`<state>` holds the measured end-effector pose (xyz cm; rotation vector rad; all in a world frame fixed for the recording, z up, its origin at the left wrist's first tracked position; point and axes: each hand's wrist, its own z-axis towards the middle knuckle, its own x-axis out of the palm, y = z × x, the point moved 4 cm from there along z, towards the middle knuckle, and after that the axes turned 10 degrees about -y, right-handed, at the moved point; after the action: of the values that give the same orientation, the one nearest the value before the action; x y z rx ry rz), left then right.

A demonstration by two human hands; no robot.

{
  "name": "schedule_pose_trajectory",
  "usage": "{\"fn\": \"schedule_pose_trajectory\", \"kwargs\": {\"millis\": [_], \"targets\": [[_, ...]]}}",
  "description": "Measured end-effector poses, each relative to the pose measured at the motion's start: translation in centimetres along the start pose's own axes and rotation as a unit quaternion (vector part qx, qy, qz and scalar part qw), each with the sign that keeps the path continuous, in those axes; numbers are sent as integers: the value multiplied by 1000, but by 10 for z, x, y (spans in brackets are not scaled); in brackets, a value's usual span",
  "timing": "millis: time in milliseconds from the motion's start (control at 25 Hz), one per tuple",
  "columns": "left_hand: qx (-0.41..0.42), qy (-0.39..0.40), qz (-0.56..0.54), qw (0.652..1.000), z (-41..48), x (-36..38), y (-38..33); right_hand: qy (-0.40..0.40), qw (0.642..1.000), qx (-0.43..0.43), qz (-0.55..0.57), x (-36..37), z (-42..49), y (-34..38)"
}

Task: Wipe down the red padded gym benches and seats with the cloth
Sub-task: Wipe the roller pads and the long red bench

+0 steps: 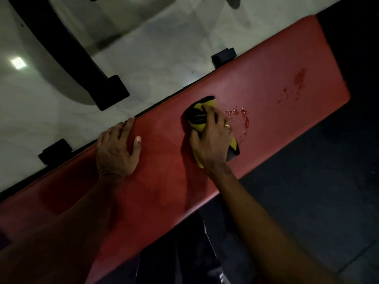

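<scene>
Red bench [266,83]: long pad running diagonally, lower left to upper right, pale floor [143,58] on the far side, dark floor [307,201] on the near side. Left hand [117,150] lies flat on the pad by its far edge, fingers straight and loosely spread, gripping nothing; looks like a brace. Right of it, right hand [212,136] presses a bunched yellow-and-black cloth [198,116] onto mid-pad, fingers curled over it. Just right of those fingers: a wet glossy patch [239,117]. Further up the pad toward the far end: darker spots [297,83], well apart from the cloth. So the unwiped marks lie along the bench's long axis, up-right of the right hand, which is the nearer one. Likely next stroke follows that axis.
</scene>
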<state>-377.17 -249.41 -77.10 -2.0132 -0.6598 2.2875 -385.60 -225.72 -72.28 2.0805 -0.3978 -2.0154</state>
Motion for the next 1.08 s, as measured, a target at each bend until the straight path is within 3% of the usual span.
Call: {"fn": "schedule_pose_trajectory", "kwargs": {"millis": [80, 120, 280, 440, 600, 760, 920, 1000, 1080], "targets": [[-6, 3, 2, 1000, -1, 0, -5, 37, 993, -111, -26, -8, -13, -9], [-10, 4, 7, 1000, -1, -1, -7, 36, 991, -125, -41, -16, -8, -24], [-26, -1, 21, 999, -2, 0, -11, -59, 992, 99, -51, -37, 9, -88], [-131, 6, -17, 991, 11, 8, -38, -30, 994, 94, -40, -24, -78, -59], [-29, 54, -15, 998, 40, 25, -75, 12, 999, 49, -10, -13, -169, -52], [50, 92, 10, 994, 70, 45, -99, -114, 971, 210, 19, -28, -134, -105], [71, 47, 26, 996, 68, 39, -99, -135, 940, 311, 38, -39, -92, -120], [63, 46, 19, 997, 66, 39, -98, -97, 965, 244, 14, -38, -86, -102], [63, 47, 10, 997, 66, 39, -100, -29, 998, 32, -51, -36, -78, -90]]}}
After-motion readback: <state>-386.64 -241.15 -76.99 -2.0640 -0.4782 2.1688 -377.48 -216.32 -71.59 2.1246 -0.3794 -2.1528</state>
